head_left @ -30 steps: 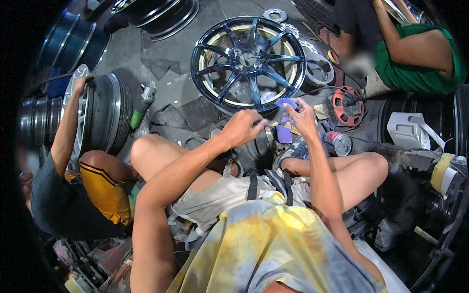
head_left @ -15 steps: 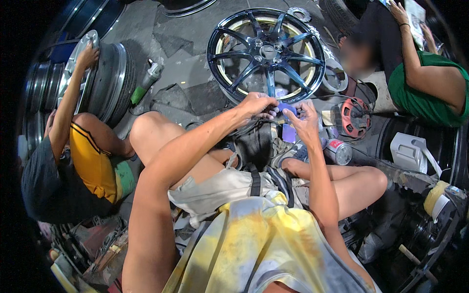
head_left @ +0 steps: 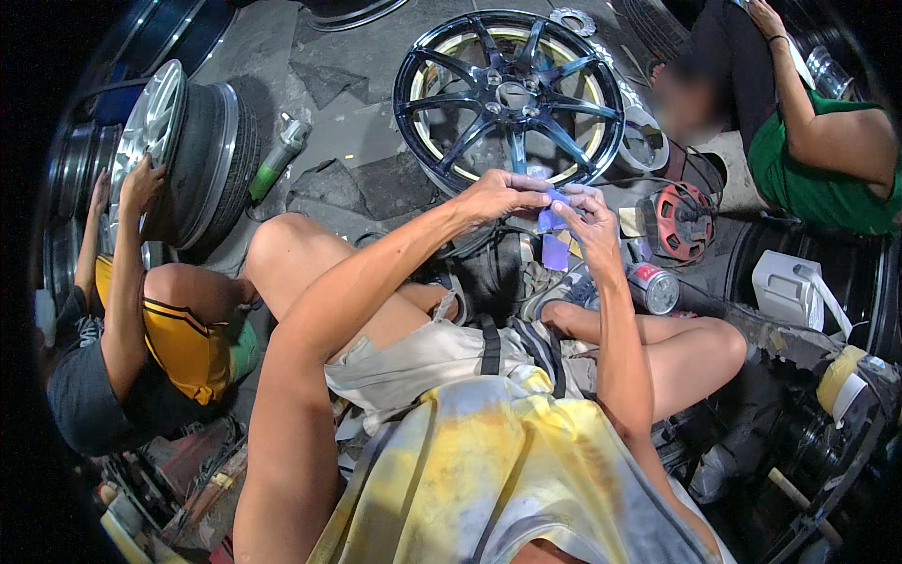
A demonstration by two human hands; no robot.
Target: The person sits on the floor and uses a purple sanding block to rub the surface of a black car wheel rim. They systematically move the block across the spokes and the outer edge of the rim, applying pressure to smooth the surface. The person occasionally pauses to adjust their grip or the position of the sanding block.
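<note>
In front of me, my left hand (head_left: 505, 195) and my right hand (head_left: 592, 222) meet just past my crossed legs. Between their pinched fingertips is a small purple piece of sandpaper (head_left: 557, 197), partly hidden by the fingers. Just beyond the hands lies a dark, glossy multi-spoke wheel rim (head_left: 519, 146); its near edge is close to my left fingers. Below the held piece, a second purple square (head_left: 555, 252) shows near my feet.
At left, a person (head_left: 103, 367) handles a silver wheel with a tyre (head_left: 202, 150). A green-ended power tool (head_left: 280, 157) lies on the floor. At right are a red cable reel (head_left: 683, 221), a can (head_left: 654, 288), a white container (head_left: 787, 289) and a seated person in green (head_left: 836, 179).
My fingers have shifted slightly on the purple piece, and the hands are closer together. The person at left has lowered a hand on the silver wheel; the person at right has also moved.
</note>
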